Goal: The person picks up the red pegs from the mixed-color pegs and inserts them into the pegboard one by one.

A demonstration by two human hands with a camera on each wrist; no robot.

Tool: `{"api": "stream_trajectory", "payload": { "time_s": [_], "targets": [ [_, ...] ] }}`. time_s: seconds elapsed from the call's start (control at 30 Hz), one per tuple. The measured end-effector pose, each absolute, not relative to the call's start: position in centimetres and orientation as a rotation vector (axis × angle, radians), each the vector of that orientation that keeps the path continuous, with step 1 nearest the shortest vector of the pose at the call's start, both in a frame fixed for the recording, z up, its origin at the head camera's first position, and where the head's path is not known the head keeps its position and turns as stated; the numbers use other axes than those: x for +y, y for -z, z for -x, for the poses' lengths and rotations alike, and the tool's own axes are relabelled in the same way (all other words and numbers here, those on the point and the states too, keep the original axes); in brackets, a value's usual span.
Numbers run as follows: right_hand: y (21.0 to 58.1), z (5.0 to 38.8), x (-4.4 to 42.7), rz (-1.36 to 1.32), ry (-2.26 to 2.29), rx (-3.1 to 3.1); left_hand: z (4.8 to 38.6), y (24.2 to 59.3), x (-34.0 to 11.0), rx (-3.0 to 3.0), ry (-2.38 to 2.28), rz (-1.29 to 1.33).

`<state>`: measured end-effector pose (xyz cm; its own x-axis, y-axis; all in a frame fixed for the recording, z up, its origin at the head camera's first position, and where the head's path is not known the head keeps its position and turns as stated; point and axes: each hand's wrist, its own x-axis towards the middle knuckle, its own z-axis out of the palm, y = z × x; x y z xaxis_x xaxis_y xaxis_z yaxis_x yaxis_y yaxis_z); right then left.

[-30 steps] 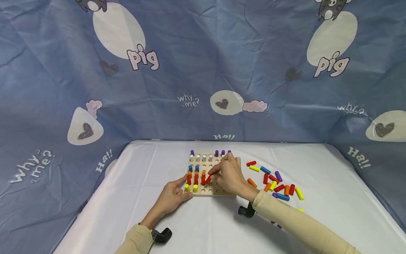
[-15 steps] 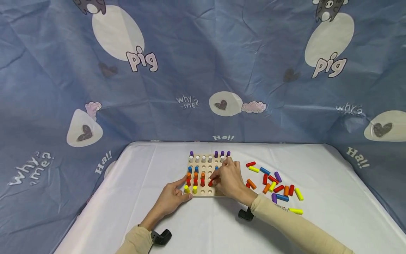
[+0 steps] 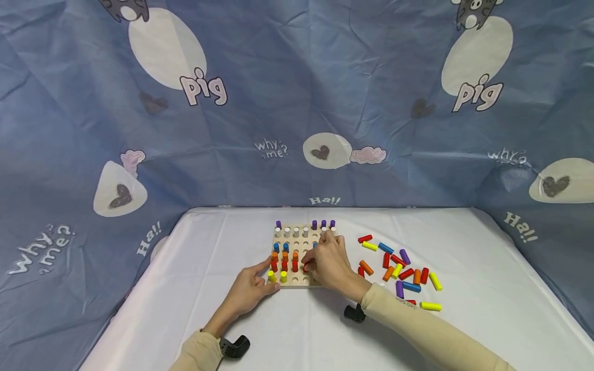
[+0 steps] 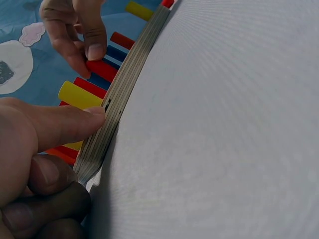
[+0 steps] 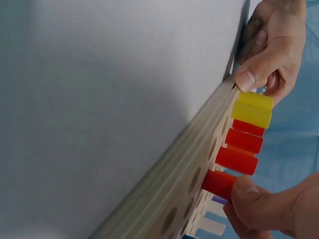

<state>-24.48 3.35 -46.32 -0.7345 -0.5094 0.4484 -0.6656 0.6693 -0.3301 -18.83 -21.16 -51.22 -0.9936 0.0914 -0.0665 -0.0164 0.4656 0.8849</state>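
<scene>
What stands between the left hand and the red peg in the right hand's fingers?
Right wrist view: two yellow pegs, then three red pegs; head view shows orange pegs behind them.

Pegboard (image 3: 300, 283), two hands on station.
Left hand (image 3: 250, 285) holds it at 8 o'clock; right hand (image 3: 330, 262), extended from 4 o'clock, pinches a red peg (image 3: 305, 268); loose pegs (image 3: 406, 273) lie at 3 o'clock.

I've got left hand (image 3: 250, 286) at the wooden pegboard's (image 3: 300, 283) near left corner, thumb pressed to its edge, outer fingers curled. Right hand (image 3: 330, 264) over the pegboard, thumb and fingertips pinching. Sleeved right forearm (image 3: 408, 322) slants in from its near right, sleeved left forearm (image 3: 199, 350) from near left.
</scene>
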Motion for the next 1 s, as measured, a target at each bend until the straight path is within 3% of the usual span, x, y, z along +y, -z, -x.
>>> {"api": "stream_trajectory", "payload": {
  "time_s": [0.5, 1.0],
  "targets": [
    [45.0, 24.2, 5.1, -0.945, -0.771, -2.651, 18.9, 51.1, -21.1, 2.577, -1.599, -0.047],
    [42.7, 27.5, 15.2, -0.654, -0.527, -2.868, 19.0, 51.0, -21.2, 2.574, -1.598, -0.041]
  ]
}}
